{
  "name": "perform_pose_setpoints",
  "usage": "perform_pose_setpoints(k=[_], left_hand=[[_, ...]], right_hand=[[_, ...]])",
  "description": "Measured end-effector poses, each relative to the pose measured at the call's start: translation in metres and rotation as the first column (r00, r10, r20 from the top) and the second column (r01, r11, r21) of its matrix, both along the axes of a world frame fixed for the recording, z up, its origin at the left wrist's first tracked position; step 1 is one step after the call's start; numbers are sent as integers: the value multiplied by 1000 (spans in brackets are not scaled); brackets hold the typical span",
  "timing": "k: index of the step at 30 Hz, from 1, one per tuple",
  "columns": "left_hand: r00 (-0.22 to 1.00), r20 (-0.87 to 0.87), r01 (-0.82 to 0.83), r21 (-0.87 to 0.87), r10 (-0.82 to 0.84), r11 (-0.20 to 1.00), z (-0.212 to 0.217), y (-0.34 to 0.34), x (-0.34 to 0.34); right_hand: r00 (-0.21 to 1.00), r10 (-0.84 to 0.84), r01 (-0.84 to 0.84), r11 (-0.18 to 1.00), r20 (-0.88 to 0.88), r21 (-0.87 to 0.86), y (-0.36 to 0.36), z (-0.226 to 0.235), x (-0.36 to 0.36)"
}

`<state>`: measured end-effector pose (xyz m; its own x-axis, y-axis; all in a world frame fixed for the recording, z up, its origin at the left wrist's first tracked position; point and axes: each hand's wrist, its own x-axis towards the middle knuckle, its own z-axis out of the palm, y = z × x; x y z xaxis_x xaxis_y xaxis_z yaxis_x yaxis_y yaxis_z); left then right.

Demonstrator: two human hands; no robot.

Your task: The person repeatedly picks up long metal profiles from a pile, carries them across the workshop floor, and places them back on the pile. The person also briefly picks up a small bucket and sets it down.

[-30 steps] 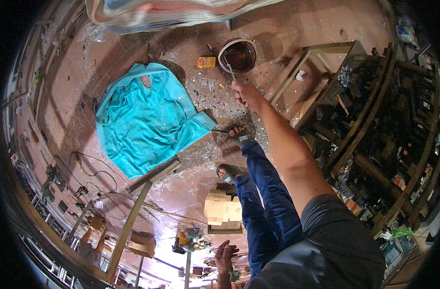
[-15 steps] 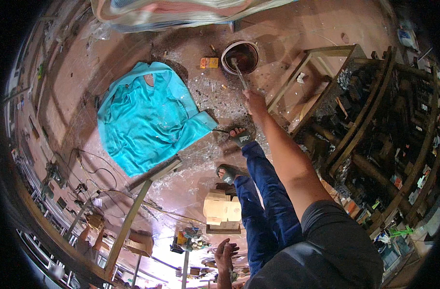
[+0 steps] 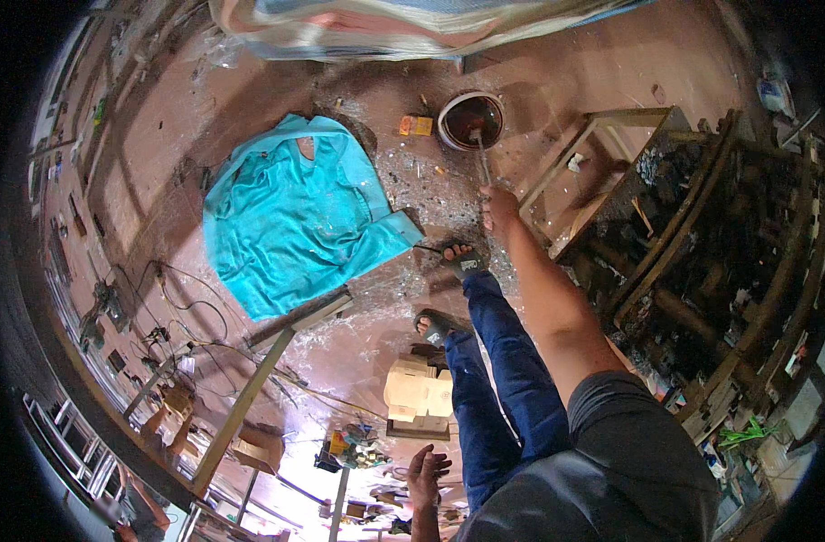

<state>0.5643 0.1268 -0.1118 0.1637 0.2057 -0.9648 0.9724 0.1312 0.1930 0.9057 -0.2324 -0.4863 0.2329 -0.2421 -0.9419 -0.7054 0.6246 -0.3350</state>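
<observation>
Box (image 3: 416, 126) near bucket (image 3: 444, 132) — frame (image 3: 628, 116) opposite

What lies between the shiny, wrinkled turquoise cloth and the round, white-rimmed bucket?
The head view shows a small orange box between the turquoise cloth and the bucket.

We cannot see the stretch of rod (image 3: 484, 165) wrapped by the fingers of the right hand (image 3: 499, 210), nor tell whether its tip touches the dark contents of the bucket (image 3: 443, 129), too shadowed for us to name. The left hand (image 3: 428, 471) loses its forearm at the lower edge; the top edge cuts the striped sheet (image 3: 367, 29). We cannot see beneath the turquoise cloth (image 3: 295, 221). Many scraps on the floor (image 3: 358, 95) are too small to identify, the rack (image 3: 673, 239) holds indistinct dark shapes, and a co-worker (image 3: 149, 513) is blurred and cut off.
</observation>
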Motion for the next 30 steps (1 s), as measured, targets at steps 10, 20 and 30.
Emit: perform_pose_setpoints(k=[10,20,30], left_hand=[[992,78,-99,18,98,995,24,-4,-42],[968,218,-142,54,127,988,31,25,-181],[983,129,-148,116,132,982,25,114,-458]], right_hand=[[969,-161,164,986,190,-3,13,33,-23],[889,-164,135,986,427,97,53,176,-110],[843,168,-74,977,512,-198,65,368,-388]])
